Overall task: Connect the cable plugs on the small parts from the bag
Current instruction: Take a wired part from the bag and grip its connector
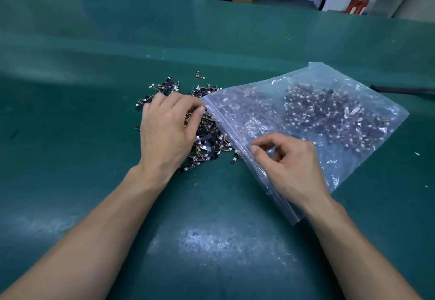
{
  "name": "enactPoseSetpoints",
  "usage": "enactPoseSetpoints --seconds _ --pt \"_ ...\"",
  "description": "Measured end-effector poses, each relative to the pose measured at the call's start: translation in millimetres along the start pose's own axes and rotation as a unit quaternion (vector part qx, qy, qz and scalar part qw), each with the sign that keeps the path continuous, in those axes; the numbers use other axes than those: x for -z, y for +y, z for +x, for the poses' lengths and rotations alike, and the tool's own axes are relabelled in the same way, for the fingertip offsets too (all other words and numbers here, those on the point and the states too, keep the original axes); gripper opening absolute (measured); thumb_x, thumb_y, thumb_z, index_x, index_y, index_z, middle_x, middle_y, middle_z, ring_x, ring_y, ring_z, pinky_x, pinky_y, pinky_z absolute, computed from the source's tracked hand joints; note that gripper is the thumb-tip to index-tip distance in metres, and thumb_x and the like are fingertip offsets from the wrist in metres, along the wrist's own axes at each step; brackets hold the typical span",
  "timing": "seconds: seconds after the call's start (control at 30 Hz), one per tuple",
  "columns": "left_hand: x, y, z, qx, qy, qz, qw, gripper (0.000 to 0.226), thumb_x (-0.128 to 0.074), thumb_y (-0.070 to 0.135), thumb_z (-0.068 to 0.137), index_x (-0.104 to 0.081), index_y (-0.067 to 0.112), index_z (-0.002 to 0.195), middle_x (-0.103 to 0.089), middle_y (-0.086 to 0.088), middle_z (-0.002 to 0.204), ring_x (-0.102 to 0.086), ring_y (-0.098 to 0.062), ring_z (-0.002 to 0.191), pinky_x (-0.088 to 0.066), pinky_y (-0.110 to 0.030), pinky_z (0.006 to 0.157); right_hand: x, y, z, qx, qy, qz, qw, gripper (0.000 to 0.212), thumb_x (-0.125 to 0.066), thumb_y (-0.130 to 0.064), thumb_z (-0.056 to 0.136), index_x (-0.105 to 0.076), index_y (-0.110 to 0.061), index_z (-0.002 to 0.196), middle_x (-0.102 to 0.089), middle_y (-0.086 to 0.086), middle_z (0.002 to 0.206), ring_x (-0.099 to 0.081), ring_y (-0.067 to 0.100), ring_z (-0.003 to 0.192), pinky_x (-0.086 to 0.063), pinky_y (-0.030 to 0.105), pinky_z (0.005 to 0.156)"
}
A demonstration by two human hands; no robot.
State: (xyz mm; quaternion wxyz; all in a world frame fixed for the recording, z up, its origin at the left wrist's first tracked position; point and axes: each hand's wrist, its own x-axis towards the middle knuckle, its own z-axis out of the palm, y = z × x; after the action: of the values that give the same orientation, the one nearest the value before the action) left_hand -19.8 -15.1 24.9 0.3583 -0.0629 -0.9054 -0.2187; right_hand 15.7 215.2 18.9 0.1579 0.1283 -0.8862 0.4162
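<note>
A clear plastic bag (329, 81) is laid flat on the green table (89, 92), right of the middle. Many small dark parts (329, 116) with thin wires and white plugs are seen inside it. A pile (208, 141) of the same parts is spilled on the table at the bag's mouth. The left hand (167, 128) is laid on this pile, fingers curled down into it; whether a part is pinched cannot be told. The right hand (289, 163) is held over the bag's near edge, fingers loosely bent, thumb and first finger apart, nothing held.
</note>
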Motion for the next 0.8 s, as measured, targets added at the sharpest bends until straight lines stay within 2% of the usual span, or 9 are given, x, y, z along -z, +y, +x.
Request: enactPoseSetpoints --seconds 0.17,0.27,0.43,0.57,0.63,0.8 --pt "3.9 2.7 -3.7 -0.016 0.019 -0.032 0.999 0.010 -0.061 0.026 0.099 -0.069 0.021 0.095 -0.070 0.012 0.093 -0.042 -0.013 0.081 -0.025 -0.027 0.075 -1.8 1.7 0.2 -0.008 0.001 0.016 1.000 0.007 -0.077 -0.020 0.086 -0.077 -0.026 0.087 -0.059 -0.035 0.065 -0.053 0.001 0.053 -0.036 0.006 0.055" --pt "4.3 3.7 -5.7 -0.022 0.005 -0.025 0.999 0.011 -0.060 0.030 0.099 -0.068 0.023 0.096 -0.069 0.012 0.094 -0.046 -0.019 0.083 -0.029 -0.031 0.075 -4.3 1.5 0.1 -0.006 -0.003 0.026 1.000 0.007 -0.076 -0.023 0.086 -0.076 -0.025 0.092 -0.065 -0.030 0.076 -0.051 0.003 0.053 -0.036 0.007 0.057" --pt "2.3 0.8 -8.5 -0.002 -0.072 0.005 0.997 0.009 -0.061 0.032 0.098 -0.067 0.026 0.095 -0.069 0.011 0.098 -0.047 -0.021 0.090 -0.029 -0.032 0.077 -5.0 2.4 -0.7 -0.007 -0.012 0.020 1.000 0.008 -0.076 -0.023 0.086 -0.076 -0.026 0.094 -0.065 -0.031 0.077 -0.055 0.002 0.055 -0.037 0.006 0.061" --pt "3.7 2.3 -6.8 0.011 -0.064 -0.012 0.998 0.010 -0.057 0.032 0.100 -0.065 0.026 0.097 -0.068 0.011 0.081 -0.053 -0.022 0.081 -0.032 -0.034 0.079 -6.4 2.2 -0.7 -0.014 -0.016 0.031 0.999 0.007 -0.073 -0.030 0.085 -0.076 -0.028 0.092 -0.067 -0.029 0.078 -0.054 0.004 0.052 -0.038 0.007 0.059" --pt "2.6 3.5 -5.6 0.017 -0.086 -0.006 0.996 0.011 -0.055 0.032 0.101 -0.063 0.025 0.098 -0.068 0.008 0.076 -0.056 -0.024 0.079 -0.038 -0.039 0.083 -7.2 1.8 -0.7 -0.016 -0.017 0.031 0.999 0.012 -0.070 -0.034 0.084 -0.076 -0.028 0.091 -0.067 -0.030 0.077 -0.052 0.005 0.051 -0.038 0.008 0.058" --pt "6.0 5.3 -6.1 -0.018 -0.080 -0.033 0.996 0.013 -0.051 0.031 0.102 -0.061 0.023 0.097 -0.061 0.009 0.079 -0.051 -0.024 0.078 -0.039 -0.041 0.077 -7.1 1.7 -1.4 -0.022 -0.014 0.036 0.999 0.012 -0.069 -0.035 0.084 -0.075 -0.029 0.091 -0.065 -0.031 0.075 -0.049 0.006 0.049 -0.037 0.008 0.056"
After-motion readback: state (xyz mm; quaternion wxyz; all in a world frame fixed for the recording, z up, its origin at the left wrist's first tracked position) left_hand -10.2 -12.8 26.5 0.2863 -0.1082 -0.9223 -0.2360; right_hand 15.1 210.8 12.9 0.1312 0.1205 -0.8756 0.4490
